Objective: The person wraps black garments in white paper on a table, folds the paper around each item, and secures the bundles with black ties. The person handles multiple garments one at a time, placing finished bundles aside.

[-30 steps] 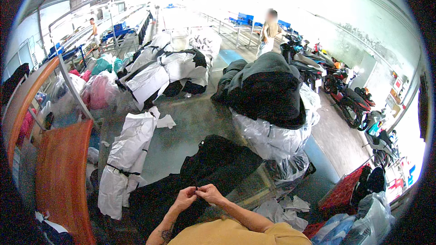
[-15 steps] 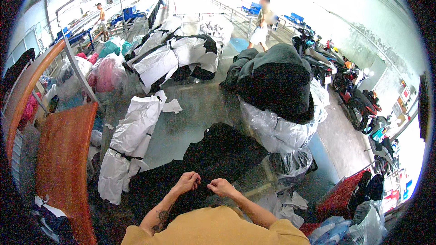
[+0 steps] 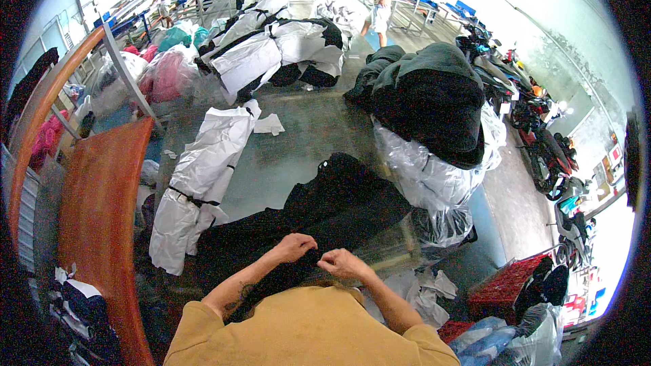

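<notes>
A long heap of black fabric (image 3: 359,196) lies across the grey table (image 3: 264,156) in front of me. My left hand (image 3: 293,247) and my right hand (image 3: 338,263) are a short way apart over its near part, both with curled fingers closed on dark cloth; their fingertips are hard to see against it. Left of the black heap lies a long wrapped white bundle (image 3: 196,190) bound with a dark strip. At the right, a big dark grey and black fabric pile (image 3: 427,108) rests on clear plastic wrapping (image 3: 427,183).
An orange board (image 3: 102,210) and railing stand at left, near bagged fabric (image 3: 166,78). More white-wrapped bundles (image 3: 278,54) lie ahead. Red crate (image 3: 502,285) at lower right; motorbikes (image 3: 546,156) along the right wall. Two people (image 3: 382,7) (image 3: 161,1) are farther back among metal racks.
My hands were together pinching something small and dark; they have since moved slightly apart. The view has shifted, so the tabletop sits higher. The person at back right has walked leftward.
</notes>
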Action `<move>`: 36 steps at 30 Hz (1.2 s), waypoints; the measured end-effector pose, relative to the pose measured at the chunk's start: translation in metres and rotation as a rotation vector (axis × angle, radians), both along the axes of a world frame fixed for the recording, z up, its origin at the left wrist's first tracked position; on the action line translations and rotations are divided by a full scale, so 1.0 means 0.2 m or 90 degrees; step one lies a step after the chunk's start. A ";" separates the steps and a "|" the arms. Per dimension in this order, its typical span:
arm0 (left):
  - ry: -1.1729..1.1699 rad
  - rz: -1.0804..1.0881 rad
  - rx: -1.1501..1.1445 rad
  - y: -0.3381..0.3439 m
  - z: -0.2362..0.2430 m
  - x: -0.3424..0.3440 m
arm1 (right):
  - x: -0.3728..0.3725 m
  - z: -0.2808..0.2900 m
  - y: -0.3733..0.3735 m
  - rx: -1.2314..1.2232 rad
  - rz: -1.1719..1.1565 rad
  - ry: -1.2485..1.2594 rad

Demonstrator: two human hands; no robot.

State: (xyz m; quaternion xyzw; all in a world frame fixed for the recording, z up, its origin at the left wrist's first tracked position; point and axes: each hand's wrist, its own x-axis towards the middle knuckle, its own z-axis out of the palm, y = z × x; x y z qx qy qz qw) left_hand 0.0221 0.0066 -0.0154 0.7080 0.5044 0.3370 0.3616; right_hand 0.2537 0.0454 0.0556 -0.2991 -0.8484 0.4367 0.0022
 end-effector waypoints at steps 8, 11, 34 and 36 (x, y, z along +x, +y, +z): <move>0.090 -0.109 0.019 0.05 -0.18 -0.05 | -0.48 0.19 0.33 0.452 0.311 -0.059; 0.021 0.014 0.010 0.05 -0.44 -0.12 | -0.63 0.30 0.21 0.741 0.242 0.204; -0.093 -0.075 -0.388 0.09 0.24 -0.17 | -0.19 -0.05 0.02 0.146 -0.227 -0.005; -0.066 -0.106 -0.405 0.11 0.29 -0.17 | -0.18 -0.07 0.00 0.133 -0.231 0.028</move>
